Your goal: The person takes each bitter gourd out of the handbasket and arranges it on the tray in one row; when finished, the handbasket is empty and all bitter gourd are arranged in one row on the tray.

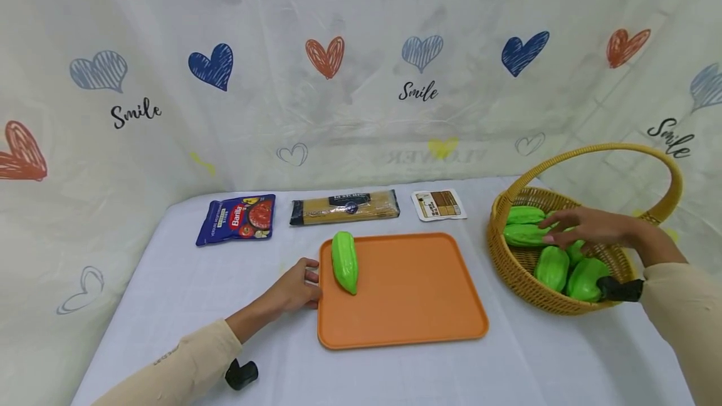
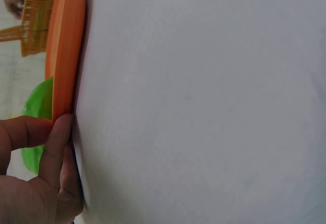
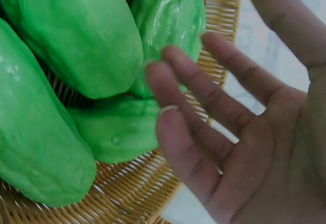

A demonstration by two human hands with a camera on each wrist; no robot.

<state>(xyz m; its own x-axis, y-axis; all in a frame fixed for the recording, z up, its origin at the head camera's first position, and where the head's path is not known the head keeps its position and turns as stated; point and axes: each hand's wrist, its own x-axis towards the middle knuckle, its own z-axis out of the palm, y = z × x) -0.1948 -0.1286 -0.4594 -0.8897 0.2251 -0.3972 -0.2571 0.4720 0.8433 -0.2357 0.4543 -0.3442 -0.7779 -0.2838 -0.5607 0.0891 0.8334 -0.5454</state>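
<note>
An orange tray (image 1: 406, 293) lies on the white-covered table, with a green ridged vegetable-like piece (image 1: 345, 262) near its left edge. At that edge my left hand (image 1: 296, 284) pinches the rim; the left wrist view shows thumb (image 2: 33, 131) and finger (image 2: 56, 150) meeting at the tray's side (image 2: 69, 46). Over the wicker basket (image 1: 510, 271) on the right is my right hand (image 1: 592, 227), fingers spread and nothing in it. Several similar green pieces (image 1: 551, 268) lie in the basket. In the right wrist view, the fingertips are close to a green piece (image 3: 170, 20); contact is unclear.
Behind the tray lie a blue Barilla pouch (image 1: 239, 219), a pack of spaghetti (image 1: 345, 207) and a small white-and-brown packet (image 1: 439, 204). The basket's tall handle (image 1: 598, 149) arches above its opening. A curtain printed with hearts (image 1: 324, 56) hangs behind the table.
</note>
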